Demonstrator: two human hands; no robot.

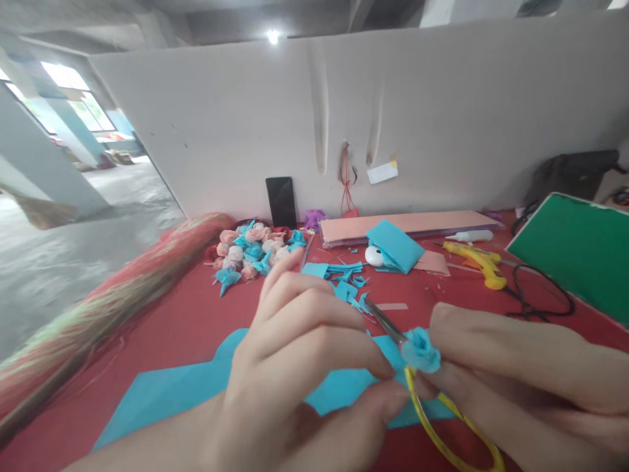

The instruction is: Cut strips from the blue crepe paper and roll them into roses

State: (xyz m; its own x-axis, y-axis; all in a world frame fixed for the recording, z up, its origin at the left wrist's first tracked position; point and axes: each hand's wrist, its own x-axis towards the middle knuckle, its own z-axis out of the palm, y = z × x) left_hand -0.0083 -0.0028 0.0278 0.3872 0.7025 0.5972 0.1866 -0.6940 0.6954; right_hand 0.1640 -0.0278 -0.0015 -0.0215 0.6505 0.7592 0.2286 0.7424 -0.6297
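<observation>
At the lower centre of the frame, the left hand (304, 367) and the right hand (521, 373) meet fingertip to fingertip over the red surface (162, 341). Both pinch a small blue paper flower (420, 350), which sits between them just right of centre; the left thumb and forefinger close on its left side, the right fingers on its right side. Yellow-handled scissors (442, 426) lie directly below the flower, the loop running to the lower right edge, the metal blades pointing up and left behind the flower. Whether either hand touches the scissors cannot be determined.

Under the left hand lies a large blue paper sheet (162, 393), flat on the surface, extending to the lower left.

Beyond the hands, at mid-frame, blue paper offcuts (344, 278) are scattered. Left of them is a pile of finished flowers (250, 252) in blue, pink and white. Right of the offcuts, a folded blue sheet (396, 246) rests against a stack of pink sheets (407, 226). Further right lies a yellow glue gun (479, 262) with a black cable (540, 295), and a green board (580, 252) at the right edge.

At the far side, a black phone (282, 202) leans upright against the white partition (442, 118).
</observation>
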